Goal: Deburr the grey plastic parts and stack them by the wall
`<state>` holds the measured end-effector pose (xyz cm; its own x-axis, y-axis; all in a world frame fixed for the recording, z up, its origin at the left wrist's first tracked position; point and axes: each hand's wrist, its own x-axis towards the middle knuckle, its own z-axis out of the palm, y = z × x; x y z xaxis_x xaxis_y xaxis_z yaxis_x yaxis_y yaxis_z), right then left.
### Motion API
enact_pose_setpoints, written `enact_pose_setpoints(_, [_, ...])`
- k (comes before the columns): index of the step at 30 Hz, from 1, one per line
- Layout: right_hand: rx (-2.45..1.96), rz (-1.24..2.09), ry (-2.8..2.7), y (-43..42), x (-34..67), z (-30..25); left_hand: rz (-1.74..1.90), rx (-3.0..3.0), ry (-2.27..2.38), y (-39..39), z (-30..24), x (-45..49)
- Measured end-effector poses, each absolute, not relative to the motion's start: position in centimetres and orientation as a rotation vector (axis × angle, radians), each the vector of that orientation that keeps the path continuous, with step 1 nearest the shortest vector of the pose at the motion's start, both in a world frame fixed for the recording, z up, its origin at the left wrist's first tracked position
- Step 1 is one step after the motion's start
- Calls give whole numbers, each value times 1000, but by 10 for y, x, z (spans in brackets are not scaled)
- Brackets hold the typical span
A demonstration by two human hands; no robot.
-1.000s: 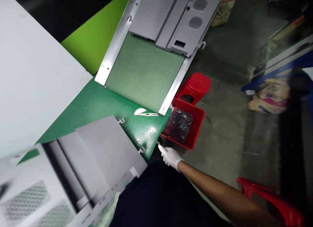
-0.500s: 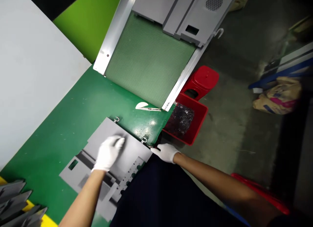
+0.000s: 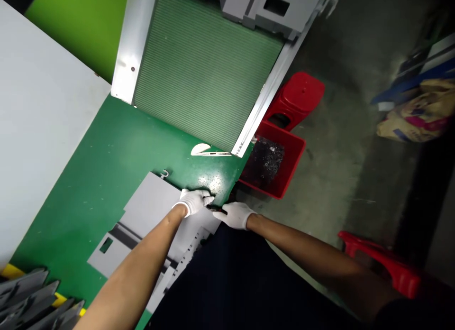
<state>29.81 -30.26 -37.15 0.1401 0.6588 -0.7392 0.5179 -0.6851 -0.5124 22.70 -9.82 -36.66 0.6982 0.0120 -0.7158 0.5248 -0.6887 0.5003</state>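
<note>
A grey plastic panel (image 3: 145,202) lies on the green table, its upper edge carrying a small pale plastic hook (image 3: 164,174). My left hand (image 3: 195,201), in a white glove, is at that edge. Its fingers are closed over a second hook, which they hide. Close by on the right, my gloved right hand (image 3: 236,215) grips dark nippers (image 3: 216,208) with a bit of red on the handle. The nippers' jaws point left toward my left fingertips at the panel's corner. Whether they touch the hook cannot be made out.
A green ribbed conveyor belt (image 3: 202,78) in a metal frame carries another grey panel (image 3: 273,10). A cream-coloured piece (image 3: 201,149) lies at its end. Right of the table are a red bin (image 3: 293,166) with dark scraps and a red stool (image 3: 304,90). Stacked grey parts (image 3: 31,297) are lower left.
My left hand has moved right and up from above the panel to the hook at its edge. The right hand has brought the nippers slightly left, to the corner. The view has shifted.
</note>
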Motion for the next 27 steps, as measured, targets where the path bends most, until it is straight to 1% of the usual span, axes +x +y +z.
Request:
enact_pose_setpoints(3, [-2267, 1607, -1186, -300, 301, -370, -1040, 2159, 444, -99, -371, 226])
enact_pose_setpoints(12, [-2313, 1643, -1127, -292, 295, -362, -1039, 2145, 459, -97, -359, 226])
enact_pose_setpoints(20, [-2337, 1516, -1465, -285, 306, -360, -1043, 2121, 458, -95, -362, 226])
enact_pose_setpoints(27, [-2350, 1603, -1242, -281, 298, -362, -1046, 2087, 455, -86, -348, 226])
